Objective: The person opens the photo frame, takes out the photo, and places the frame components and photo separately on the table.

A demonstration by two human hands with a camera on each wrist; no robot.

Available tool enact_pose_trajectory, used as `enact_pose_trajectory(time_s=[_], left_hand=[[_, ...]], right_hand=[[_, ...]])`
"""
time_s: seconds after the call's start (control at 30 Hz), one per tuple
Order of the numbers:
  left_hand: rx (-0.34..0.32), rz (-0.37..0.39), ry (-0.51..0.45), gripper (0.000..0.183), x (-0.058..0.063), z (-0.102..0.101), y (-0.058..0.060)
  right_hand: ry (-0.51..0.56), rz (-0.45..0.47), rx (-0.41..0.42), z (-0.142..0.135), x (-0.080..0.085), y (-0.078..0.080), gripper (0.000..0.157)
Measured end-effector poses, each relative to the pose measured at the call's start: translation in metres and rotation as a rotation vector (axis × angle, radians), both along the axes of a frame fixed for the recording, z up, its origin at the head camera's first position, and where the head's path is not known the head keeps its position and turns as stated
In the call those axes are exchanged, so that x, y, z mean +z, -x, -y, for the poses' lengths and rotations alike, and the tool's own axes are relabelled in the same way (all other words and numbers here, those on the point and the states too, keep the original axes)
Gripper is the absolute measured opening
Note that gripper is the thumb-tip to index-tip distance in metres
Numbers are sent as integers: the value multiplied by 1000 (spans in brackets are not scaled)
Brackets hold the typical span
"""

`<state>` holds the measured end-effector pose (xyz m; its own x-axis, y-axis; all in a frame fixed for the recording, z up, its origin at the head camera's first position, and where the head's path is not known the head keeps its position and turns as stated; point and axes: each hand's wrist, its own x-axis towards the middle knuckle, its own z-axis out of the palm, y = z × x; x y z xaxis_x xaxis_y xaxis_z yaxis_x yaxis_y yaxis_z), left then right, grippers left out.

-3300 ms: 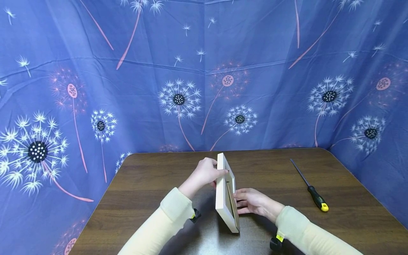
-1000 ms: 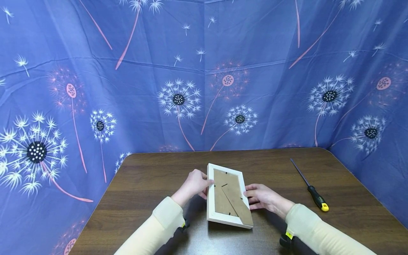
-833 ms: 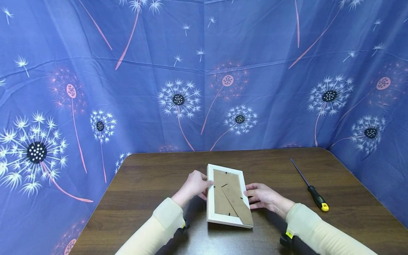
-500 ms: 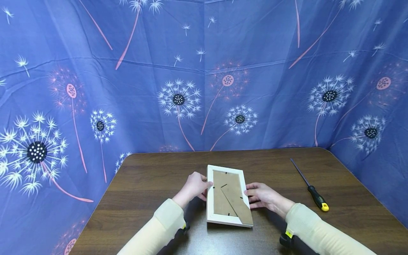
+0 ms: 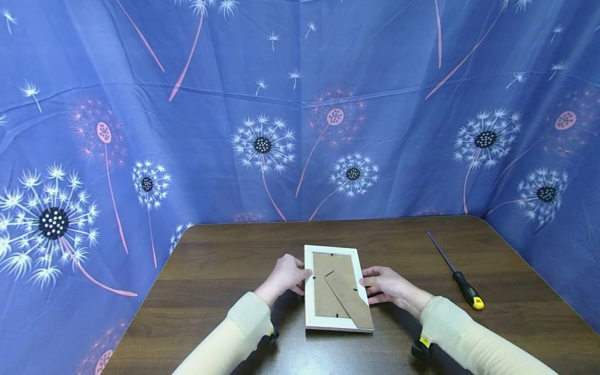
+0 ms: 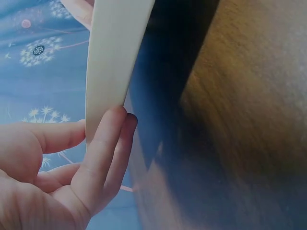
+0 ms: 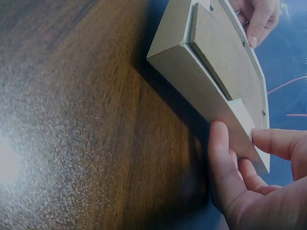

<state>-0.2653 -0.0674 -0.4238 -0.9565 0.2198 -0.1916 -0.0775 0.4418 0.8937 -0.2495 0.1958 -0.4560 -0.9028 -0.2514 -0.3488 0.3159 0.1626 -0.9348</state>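
Observation:
A white picture frame (image 5: 309, 307) is held back side up just over the table, its brown backing board (image 5: 328, 297) with a diagonal stand flap facing me. Small dark tabs sit around the board's edges. My left hand (image 5: 285, 276) pinches the frame's left side, thumb on the back face and fingers under the edge, as the left wrist view confirms. On the other side, my right hand (image 5: 389, 287) grips the right edge between thumb and fingers; the right wrist view shows this grip (image 7: 254, 177) close up. The front of the frame is hidden.
A screwdriver (image 5: 464, 286) with a black and yellow handle lies on the right of the brown wooden table (image 5: 225, 250). Behind the table hangs a blue dandelion-print cloth (image 5: 197, 156).
The frame was standing nearly on edge and has been turned so its back faces up. In the last second it has tilted slightly flatter, both hands keeping their hold.

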Motion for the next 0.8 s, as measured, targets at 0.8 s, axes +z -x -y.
enact_pose_trajectory(time_s=[0.8], left_hand=[[-21,-22,134,11,-10,-2,-3]], right_hand=[[-188,-144,-20,9,3,-3,35]])
